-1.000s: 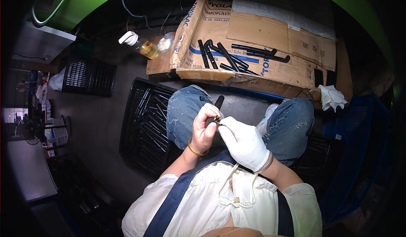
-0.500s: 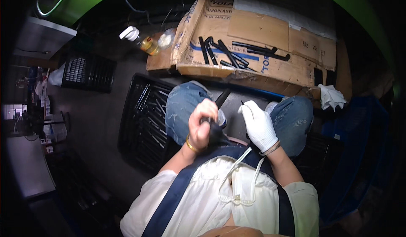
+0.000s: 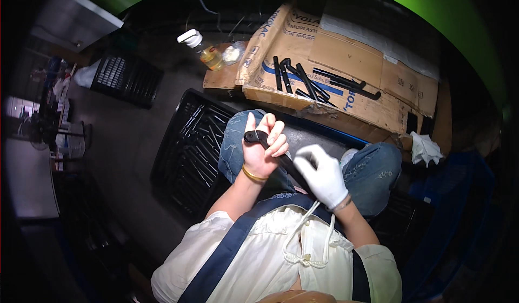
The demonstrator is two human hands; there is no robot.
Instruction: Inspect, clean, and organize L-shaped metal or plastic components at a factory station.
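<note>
Currently, left hand (image 3: 259, 158) loosely curls round black hooked tube (image 3: 292, 171), best kept from twisting; gloved right hand (image 3: 323, 177) half-closed, contents unclear.

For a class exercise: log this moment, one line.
bare left hand: holds black bent-ended rod | white-gloved right hand: beside rod, contact unclear

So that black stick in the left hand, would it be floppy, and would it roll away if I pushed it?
The black stick is probably stiff, because its long part runs straight beyond the left hand. It likely wouldn't roll far, since its bent end sticks out sideways. It looks smooth, so it might be slippery.
</note>
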